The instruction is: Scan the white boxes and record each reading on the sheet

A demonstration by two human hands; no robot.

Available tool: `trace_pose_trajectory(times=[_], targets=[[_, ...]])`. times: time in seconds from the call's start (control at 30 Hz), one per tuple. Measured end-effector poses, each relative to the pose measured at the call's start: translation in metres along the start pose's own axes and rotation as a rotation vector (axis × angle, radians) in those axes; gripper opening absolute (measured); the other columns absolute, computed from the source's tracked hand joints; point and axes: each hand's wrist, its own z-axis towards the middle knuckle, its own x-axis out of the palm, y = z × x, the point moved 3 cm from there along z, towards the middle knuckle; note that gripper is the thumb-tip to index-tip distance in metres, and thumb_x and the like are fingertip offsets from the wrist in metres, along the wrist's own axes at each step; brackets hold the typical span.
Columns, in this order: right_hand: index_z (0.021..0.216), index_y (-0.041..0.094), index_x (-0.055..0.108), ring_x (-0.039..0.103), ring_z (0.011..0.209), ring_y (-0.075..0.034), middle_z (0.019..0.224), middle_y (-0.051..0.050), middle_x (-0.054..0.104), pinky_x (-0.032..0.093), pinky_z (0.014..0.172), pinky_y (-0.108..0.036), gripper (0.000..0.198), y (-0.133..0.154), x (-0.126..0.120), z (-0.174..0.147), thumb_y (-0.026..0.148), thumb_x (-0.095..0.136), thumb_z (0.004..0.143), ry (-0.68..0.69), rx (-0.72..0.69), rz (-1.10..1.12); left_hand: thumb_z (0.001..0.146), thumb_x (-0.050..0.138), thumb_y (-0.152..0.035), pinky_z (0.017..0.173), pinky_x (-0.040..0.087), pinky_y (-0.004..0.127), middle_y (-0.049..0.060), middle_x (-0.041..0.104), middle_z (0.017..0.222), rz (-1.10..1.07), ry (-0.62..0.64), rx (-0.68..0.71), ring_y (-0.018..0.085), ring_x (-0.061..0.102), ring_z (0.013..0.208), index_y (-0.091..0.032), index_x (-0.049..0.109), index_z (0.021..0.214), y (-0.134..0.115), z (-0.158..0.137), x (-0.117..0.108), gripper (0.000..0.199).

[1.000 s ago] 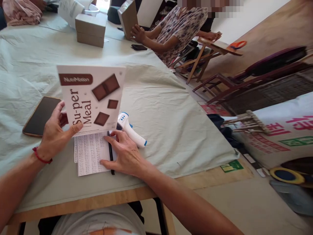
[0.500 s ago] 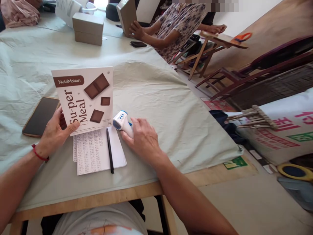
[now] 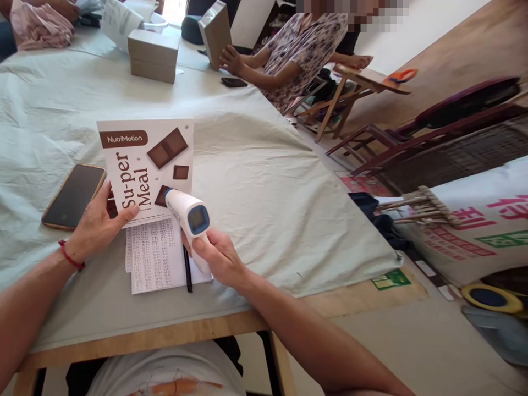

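Observation:
My left hand (image 3: pixel 103 220) grips the lower left corner of a white box (image 3: pixel 144 159) printed "NutriMotion Su-per Meal" with chocolate pieces, holding it upright and facing me. My right hand (image 3: pixel 218 256) is closed around the handle of a white and blue infrared thermometer (image 3: pixel 181 209). Its nose points away from me at the lower right of the box front, and its small screen faces me. Beneath lie sheets of handwritten paper (image 3: pixel 150 264) and a black pen (image 3: pixel 187 269), partly hidden by the thermometer and my hand. A smartphone (image 3: pixel 74 196) with a dark screen lies left of my left hand.
A pale cloth (image 3: pixel 256 181) covers the table, whose wooden edge (image 3: pixel 157 333) runs before me. Farther back stand a cardboard box (image 3: pixel 152 58) and a black phone (image 3: pixel 234 82). A co-worker (image 3: pixel 297 55) holds another carton (image 3: pixel 216 36). Wooden stools and a white sack (image 3: pixel 495 203) are at the right.
My right hand has lifted the thermometer off the table, turned it away from me and brought it left to the box. The box in my left hand has barely shifted.

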Motion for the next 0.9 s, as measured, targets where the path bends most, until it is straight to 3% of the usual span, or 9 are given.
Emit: trace_pose_trajectory(times=[0.4,0.9], targets=[[0.074,0.022,0.049,0.037,0.059,-0.011,0.065,0.003,0.042,0.033,0.055,-0.026,0.039,0.0024,0.0020,0.0070,0.057,0.055,0.089,-0.011,-0.006,-0.151,0.083,0.067,-0.044,0.088,0.060,0.034,0.010,0.070,0.121,0.000,0.027,0.048,0.023,0.069,0.103,-0.018,0.051,0.115,0.0007,-0.0002,-0.0014,0.045],[0.078,0.022,0.051,0.039,0.061,-0.013,0.066,0.003,0.042,0.035,0.057,-0.027,0.031,0.0010,-0.0001,0.0042,0.050,0.058,0.089,-0.022,-0.005,-0.154,0.084,0.068,-0.043,0.092,0.058,0.036,0.011,0.068,0.122,0.010,0.046,0.056,0.024,0.068,0.106,-0.018,0.048,0.118,-0.0015,-0.0012,-0.0009,0.046]])
